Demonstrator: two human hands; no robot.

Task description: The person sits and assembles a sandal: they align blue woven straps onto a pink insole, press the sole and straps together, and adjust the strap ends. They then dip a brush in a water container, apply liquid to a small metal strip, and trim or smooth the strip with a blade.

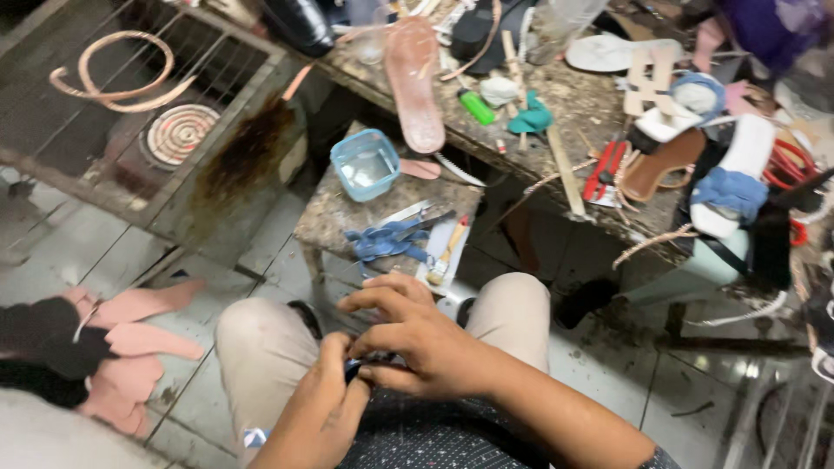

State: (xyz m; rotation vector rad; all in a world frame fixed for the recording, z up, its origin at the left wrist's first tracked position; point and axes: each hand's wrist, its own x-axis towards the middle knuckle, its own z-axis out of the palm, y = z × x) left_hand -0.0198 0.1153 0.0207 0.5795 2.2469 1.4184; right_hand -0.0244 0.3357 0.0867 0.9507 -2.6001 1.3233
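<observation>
the left hand (323,401) and right hand (415,334) meet over the lap, between the two knees, fingers of both pinched together on a small dark blue strap piece (354,370). only a sliver of it shows between the fingertips, so its long axis and which way it points cannot be told. the right hand lies on top, its fingers curled down and toward the left hand; the left comes up from below with the thumb pressed against the piece.

just beyond the hands stands a low stool-like desk (334,213), its near edge close past the knees. on it lie a knotted blue strap bundle (387,241), a brush with a wooden handle (448,253) and a clear blue plastic tub (366,164). farther beyond, a long cluttered desk (591,100) carries a pink sole (415,82), a green lighter (476,107) and sandals. left of the left hand, pink cut soles (130,339) lie on the tiled floor (217,382), which shows bare room either side of the legs.
</observation>
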